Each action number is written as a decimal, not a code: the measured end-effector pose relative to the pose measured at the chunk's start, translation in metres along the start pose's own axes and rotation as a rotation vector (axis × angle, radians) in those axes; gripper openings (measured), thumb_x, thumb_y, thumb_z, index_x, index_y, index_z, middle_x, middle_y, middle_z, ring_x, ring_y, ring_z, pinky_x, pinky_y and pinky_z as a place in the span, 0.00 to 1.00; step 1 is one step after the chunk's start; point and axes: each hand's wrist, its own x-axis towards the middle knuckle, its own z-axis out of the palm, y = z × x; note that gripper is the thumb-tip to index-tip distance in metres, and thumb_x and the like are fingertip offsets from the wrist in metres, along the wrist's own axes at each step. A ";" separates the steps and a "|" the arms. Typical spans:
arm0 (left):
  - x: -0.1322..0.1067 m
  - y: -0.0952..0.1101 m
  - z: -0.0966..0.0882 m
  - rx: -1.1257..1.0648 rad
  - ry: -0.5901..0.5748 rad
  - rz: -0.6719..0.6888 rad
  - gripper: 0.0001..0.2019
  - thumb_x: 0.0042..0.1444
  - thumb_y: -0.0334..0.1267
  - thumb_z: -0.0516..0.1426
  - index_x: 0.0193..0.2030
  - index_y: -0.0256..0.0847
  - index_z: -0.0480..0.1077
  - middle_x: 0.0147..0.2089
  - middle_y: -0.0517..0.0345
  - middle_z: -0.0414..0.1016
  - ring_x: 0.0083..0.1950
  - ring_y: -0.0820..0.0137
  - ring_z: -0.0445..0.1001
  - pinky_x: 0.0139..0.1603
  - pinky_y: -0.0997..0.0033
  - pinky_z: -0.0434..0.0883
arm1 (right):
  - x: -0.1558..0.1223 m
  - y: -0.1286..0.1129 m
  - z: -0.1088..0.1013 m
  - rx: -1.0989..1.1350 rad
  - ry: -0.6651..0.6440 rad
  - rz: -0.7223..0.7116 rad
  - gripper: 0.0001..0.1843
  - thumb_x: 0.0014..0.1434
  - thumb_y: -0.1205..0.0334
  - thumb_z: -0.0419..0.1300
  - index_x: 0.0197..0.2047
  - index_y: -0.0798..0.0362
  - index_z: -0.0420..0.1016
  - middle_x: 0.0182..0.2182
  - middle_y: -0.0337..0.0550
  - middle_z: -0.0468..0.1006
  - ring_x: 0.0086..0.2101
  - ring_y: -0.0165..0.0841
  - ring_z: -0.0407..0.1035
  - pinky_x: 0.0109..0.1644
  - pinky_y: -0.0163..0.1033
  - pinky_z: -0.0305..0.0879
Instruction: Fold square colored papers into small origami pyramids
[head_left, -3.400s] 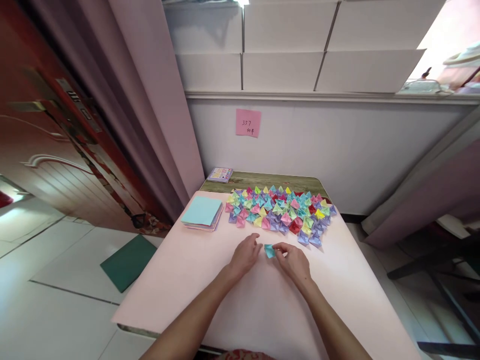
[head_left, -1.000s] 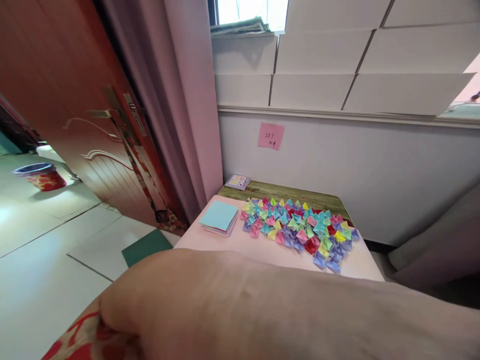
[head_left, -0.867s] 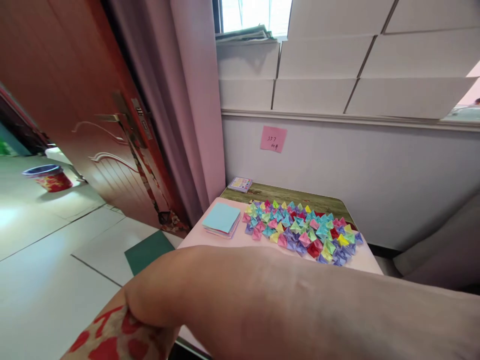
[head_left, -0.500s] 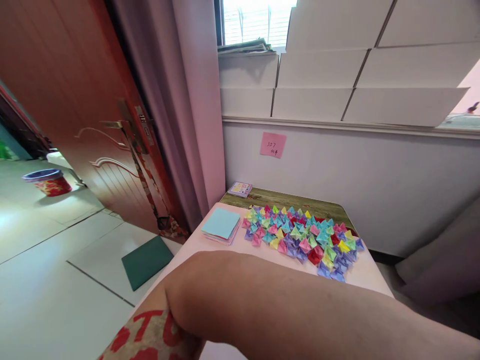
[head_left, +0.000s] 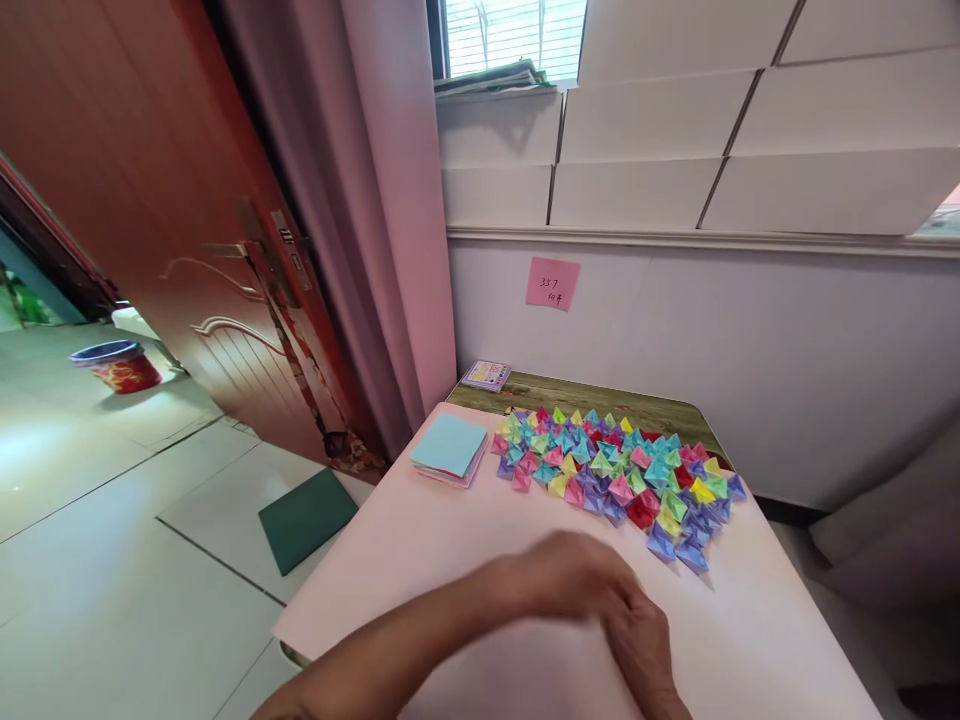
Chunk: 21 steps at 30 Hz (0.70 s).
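Observation:
My left hand (head_left: 566, 578) and my right hand (head_left: 639, 640) meet low over the pink table top (head_left: 420, 560), near its front edge. Both are smeared by motion, so their fingers and anything between them cannot be made out. Beyond them lies a dense cluster of several small folded paper pieces (head_left: 615, 475) in pink, blue, green, yellow, purple and red. A stack of square paper sheets (head_left: 450, 448) with a light blue one on top lies to the left of the cluster.
A small colourful pack (head_left: 486, 376) sits on the wooden strip at the table's back. A pink note (head_left: 553, 283) hangs on the wall. To the left are a curtain (head_left: 375, 220), a red door (head_left: 150, 200), a green mat (head_left: 307, 518) on the floor and a bucket (head_left: 116, 365).
My forearm, which filled the lower view close to the camera, has dropped away. Both hands are now down over the table's front part.

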 end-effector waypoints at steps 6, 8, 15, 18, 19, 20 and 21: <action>-0.078 -0.126 -0.074 0.410 0.708 -0.707 0.05 0.54 0.36 0.59 0.38 0.41 0.74 0.42 0.51 0.74 0.45 0.60 0.72 0.46 0.62 0.70 | -0.003 0.003 0.003 0.059 -0.088 0.038 0.22 0.58 0.43 0.51 0.40 0.47 0.80 0.25 0.40 0.80 0.25 0.38 0.75 0.29 0.36 0.71; -0.093 -0.148 -0.079 0.465 0.678 -0.633 0.13 0.51 0.36 0.61 0.45 0.43 0.74 0.51 0.50 0.72 0.54 0.57 0.69 0.55 0.60 0.66 | -0.004 0.004 0.004 0.054 -0.079 0.054 0.22 0.57 0.44 0.52 0.41 0.48 0.80 0.26 0.40 0.81 0.26 0.37 0.75 0.29 0.35 0.70; -0.097 -0.172 -0.085 0.271 0.540 -0.570 0.19 0.47 0.33 0.63 0.48 0.44 0.75 0.58 0.50 0.71 0.60 0.56 0.65 0.63 0.55 0.58 | -0.005 0.001 0.001 0.074 -0.064 0.054 0.22 0.57 0.43 0.52 0.40 0.49 0.80 0.26 0.40 0.81 0.26 0.37 0.75 0.30 0.35 0.70; -0.096 -0.177 -0.093 0.181 0.546 -0.589 0.13 0.46 0.36 0.64 0.41 0.44 0.78 0.49 0.53 0.77 0.54 0.59 0.70 0.57 0.62 0.64 | -0.005 0.001 0.000 0.066 -0.076 0.052 0.22 0.58 0.44 0.52 0.40 0.49 0.80 0.26 0.39 0.80 0.26 0.36 0.75 0.30 0.34 0.69; -0.096 -0.178 -0.094 0.150 0.556 -0.600 0.12 0.46 0.37 0.64 0.39 0.44 0.78 0.46 0.55 0.78 0.52 0.60 0.72 0.55 0.64 0.65 | -0.005 0.002 0.001 0.061 -0.083 0.052 0.22 0.58 0.44 0.52 0.41 0.49 0.79 0.25 0.39 0.80 0.26 0.36 0.75 0.30 0.34 0.69; -0.096 -0.180 -0.095 0.118 0.574 -0.618 0.11 0.46 0.38 0.63 0.38 0.44 0.78 0.44 0.55 0.79 0.49 0.61 0.73 0.52 0.65 0.67 | -0.005 0.002 0.001 0.058 -0.090 0.052 0.22 0.58 0.44 0.52 0.41 0.49 0.79 0.25 0.39 0.80 0.26 0.36 0.74 0.30 0.34 0.69; -0.096 -0.181 -0.096 0.083 0.597 -0.640 0.10 0.46 0.39 0.62 0.37 0.43 0.78 0.42 0.55 0.79 0.47 0.62 0.74 0.49 0.66 0.67 | -0.005 0.003 0.001 0.057 -0.094 0.051 0.22 0.59 0.45 0.52 0.42 0.50 0.79 0.25 0.40 0.80 0.26 0.36 0.74 0.30 0.34 0.68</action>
